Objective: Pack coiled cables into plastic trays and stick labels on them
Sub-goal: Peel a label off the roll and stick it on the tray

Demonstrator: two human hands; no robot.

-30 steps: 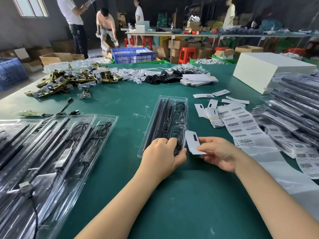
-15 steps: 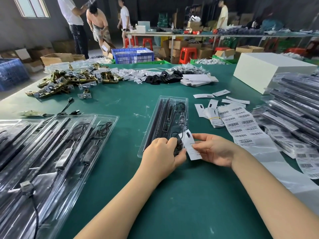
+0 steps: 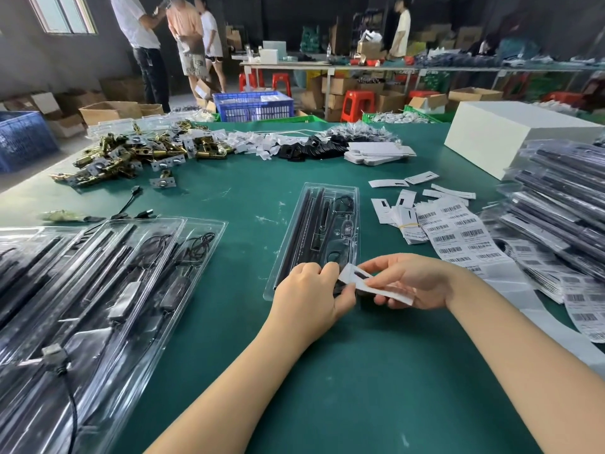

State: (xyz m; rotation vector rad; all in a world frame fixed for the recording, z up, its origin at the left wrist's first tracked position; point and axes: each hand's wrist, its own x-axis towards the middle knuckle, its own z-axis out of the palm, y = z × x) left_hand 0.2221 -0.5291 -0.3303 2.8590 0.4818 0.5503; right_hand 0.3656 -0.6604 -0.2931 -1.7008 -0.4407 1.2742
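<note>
Ahead of you the green table (image 3: 327, 404) ends near a blue crate (image 3: 253, 106) and red stools (image 3: 355, 104); a window (image 3: 62, 13) lights the grey wall (image 3: 19, 63), cardboard boxes (image 3: 109, 111) below.

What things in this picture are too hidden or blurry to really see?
All in the head view:
- Near end of the clear tray: covered by the left hand.
- Barcode labels: print too small to read.
- White card: its right end is hidden under the right hand's fingers.
- Tray stack at left: cut off by the picture's edge.
- People at the back: blurred.
</note>
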